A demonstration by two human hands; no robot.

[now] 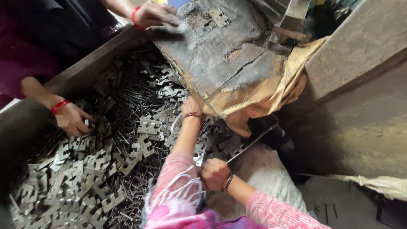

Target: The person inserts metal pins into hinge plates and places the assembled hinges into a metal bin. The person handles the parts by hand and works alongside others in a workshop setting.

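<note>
A big metal tray [87, 67] holds a heap of grey notched hinge plates [76, 178] and thin dark pins [131, 106]. My left hand [190, 106], with a thin bangle at the wrist, reaches forward into the heap at the edge of a worn, cloth-covered board [224, 55]; its fingers are hidden. My right hand [214, 171] is a closed fist near the tray's near edge, and a bright hinge plate [199, 158] sticks out of it on the left. Both my sleeves are pink.
Another person at the left has a hand [73, 119] with a red bangle in the heap and a second hand [154, 15] on the board's far end. A single hinge plate [219, 17] lies on the board. Grey walls rise at the right.
</note>
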